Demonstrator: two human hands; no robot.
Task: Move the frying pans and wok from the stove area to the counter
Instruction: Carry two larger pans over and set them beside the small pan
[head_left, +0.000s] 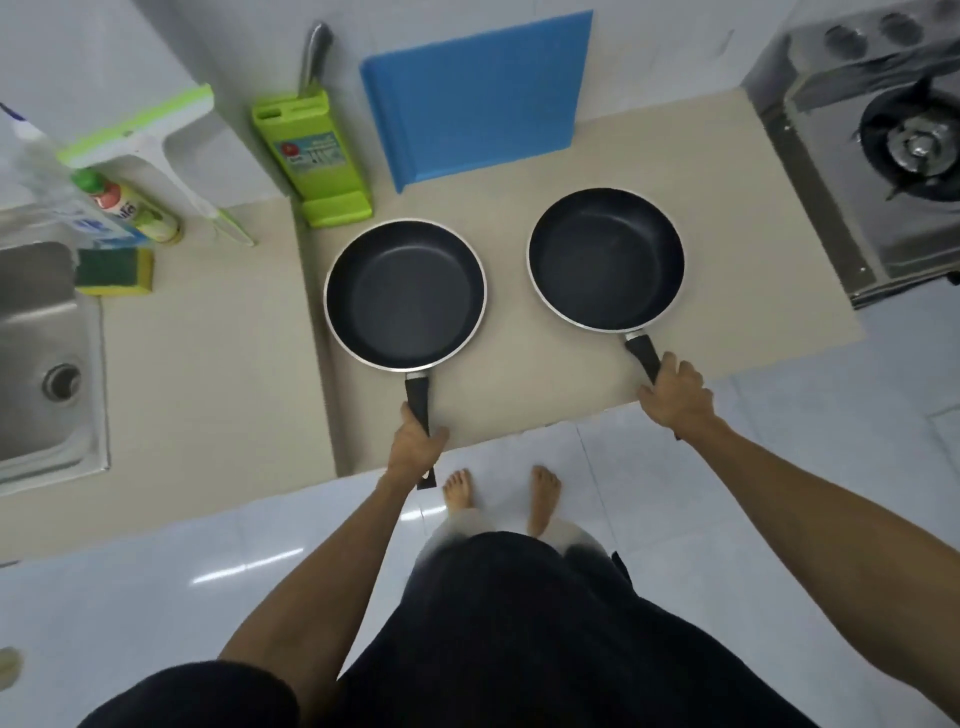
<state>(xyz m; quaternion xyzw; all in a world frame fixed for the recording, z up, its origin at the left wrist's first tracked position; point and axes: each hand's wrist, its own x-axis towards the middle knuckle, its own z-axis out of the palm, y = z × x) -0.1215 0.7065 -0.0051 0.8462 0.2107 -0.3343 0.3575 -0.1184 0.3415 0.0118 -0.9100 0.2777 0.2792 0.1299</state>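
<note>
Two black non-stick frying pans rest side by side on the beige counter (519, 171). The left pan (405, 293) has its black handle pointing toward me, and my left hand (415, 447) is wrapped around that handle at the counter's front edge. The right pan (605, 258) looks deeper; my right hand (675, 392) grips the end of its handle. Both pans are empty. The gas stove (883, 171) stands at the far right with a bare burner (917, 143). No wok shows in view.
A blue cutting board (475, 93) leans on the wall behind the pans. A green knife holder (317, 156) stands left of it. Further left are a steel sink (36, 353), a sponge (114, 271), a soap bottle (137, 210) and a squeegee (150, 135).
</note>
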